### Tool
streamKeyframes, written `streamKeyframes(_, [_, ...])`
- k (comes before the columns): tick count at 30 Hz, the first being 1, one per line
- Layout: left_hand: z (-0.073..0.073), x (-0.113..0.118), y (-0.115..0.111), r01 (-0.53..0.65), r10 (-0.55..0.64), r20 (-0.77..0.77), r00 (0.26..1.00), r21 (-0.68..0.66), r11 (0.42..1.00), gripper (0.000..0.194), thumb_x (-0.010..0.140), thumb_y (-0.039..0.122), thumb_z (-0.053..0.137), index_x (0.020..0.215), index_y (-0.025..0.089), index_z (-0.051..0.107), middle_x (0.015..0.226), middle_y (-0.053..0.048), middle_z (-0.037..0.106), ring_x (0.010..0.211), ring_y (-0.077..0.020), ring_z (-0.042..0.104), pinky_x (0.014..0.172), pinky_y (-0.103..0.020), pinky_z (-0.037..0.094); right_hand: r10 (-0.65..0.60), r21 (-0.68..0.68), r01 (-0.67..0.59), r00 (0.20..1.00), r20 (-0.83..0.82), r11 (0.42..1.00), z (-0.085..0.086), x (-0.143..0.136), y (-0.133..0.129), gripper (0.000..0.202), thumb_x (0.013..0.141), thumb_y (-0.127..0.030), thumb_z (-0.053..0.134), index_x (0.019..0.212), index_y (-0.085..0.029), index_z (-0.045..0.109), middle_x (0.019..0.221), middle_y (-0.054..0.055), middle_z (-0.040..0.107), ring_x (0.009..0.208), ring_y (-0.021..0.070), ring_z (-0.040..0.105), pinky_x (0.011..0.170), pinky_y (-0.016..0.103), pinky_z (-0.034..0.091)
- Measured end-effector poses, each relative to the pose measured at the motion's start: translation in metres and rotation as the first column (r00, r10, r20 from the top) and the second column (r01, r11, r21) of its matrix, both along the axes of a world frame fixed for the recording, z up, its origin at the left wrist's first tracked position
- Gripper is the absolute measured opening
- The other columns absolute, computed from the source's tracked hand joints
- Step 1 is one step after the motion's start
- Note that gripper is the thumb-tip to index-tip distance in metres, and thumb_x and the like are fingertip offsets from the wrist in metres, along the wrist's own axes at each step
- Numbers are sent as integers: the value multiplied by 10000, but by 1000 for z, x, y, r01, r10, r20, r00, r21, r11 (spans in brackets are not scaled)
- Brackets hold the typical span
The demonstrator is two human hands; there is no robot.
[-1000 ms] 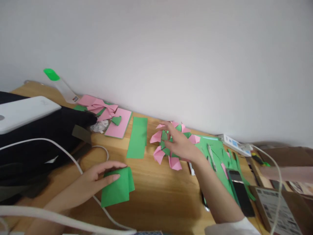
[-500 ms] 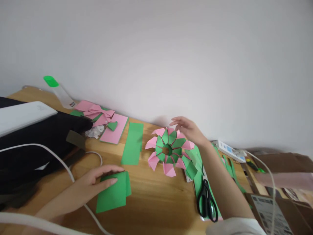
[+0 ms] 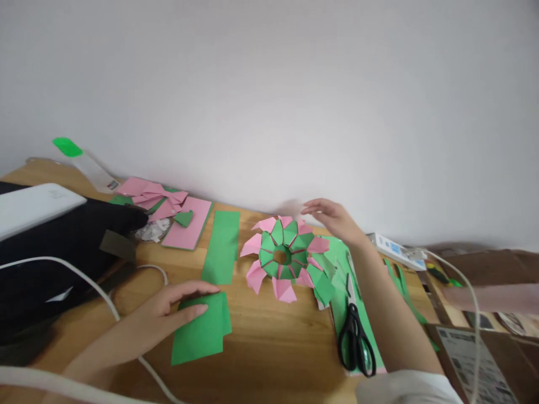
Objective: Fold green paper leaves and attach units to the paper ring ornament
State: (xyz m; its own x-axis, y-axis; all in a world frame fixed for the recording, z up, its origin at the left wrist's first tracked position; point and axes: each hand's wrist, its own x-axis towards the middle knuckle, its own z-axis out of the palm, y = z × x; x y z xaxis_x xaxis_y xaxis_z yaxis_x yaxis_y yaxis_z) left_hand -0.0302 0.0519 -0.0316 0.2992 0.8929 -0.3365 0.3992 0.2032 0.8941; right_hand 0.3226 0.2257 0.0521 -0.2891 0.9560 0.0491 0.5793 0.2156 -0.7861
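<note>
My left hand [image 3: 185, 306] pinches green paper squares [image 3: 200, 331] between its thumb and fingers, low over the table. The sheets overlap unevenly, with one sticking out at the right. Off to the right stands a ring of folded paper [image 3: 290, 252], green inside with pink pointed tips around the outside and a hole in its centre. My right hand [image 3: 332, 219], fingers loosely apart and holding nothing, hovers beyond the ring's upper right edge. Black-handled scissors [image 3: 356, 342] lie on green paper [image 3: 339, 306] below my right forearm.
Green paper strips [image 3: 222, 244] lie left of the ring. Pink folded pieces [image 3: 158, 196] and a pink sheet stack [image 3: 191, 227] are at the back left. A black bag [image 3: 63, 241] carries a white device [image 3: 37, 205]. White cables cross the left side; a power strip [image 3: 396, 249] is right.
My right hand has drawn back slightly from the ring toward the right, and the scissor blades now show. The view has swung a little right. My left hand keeps its hold on the paper.
</note>
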Motion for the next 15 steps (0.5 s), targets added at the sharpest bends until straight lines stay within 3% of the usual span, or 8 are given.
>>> streamKeyframes(5, [11,6,5,14,-15,-24,1000,-22,1000,340,819,442,622,1116,319,735,1150,-18,738,1020,-247,699,872,-310,583,-157,8,157,987,13,988,18,31,-3,289,795,-339,494,991,-186,641,871,77,753,843,199,677,819,375,503])
streamKeyframes(10, [18,14,11,59,-61,-75,995,-24,998,355,815,463,612,1119,322,730,1172,-12,729,1066,-254,685,878,-297,577,-49,-163,68,992,117,984,-2,31,-15,189,731,-347,612,760,-194,718,767,55,760,789,226,703,765,358,535])
streamKeyframes(15, [30,19,10,22,-23,-115,993,-14,1000,375,779,481,619,1093,318,744,1140,-15,741,1026,-261,696,837,-295,589,-30,-127,47,991,131,991,-22,42,-31,210,741,-377,637,845,-232,748,805,36,760,855,229,699,791,346,545])
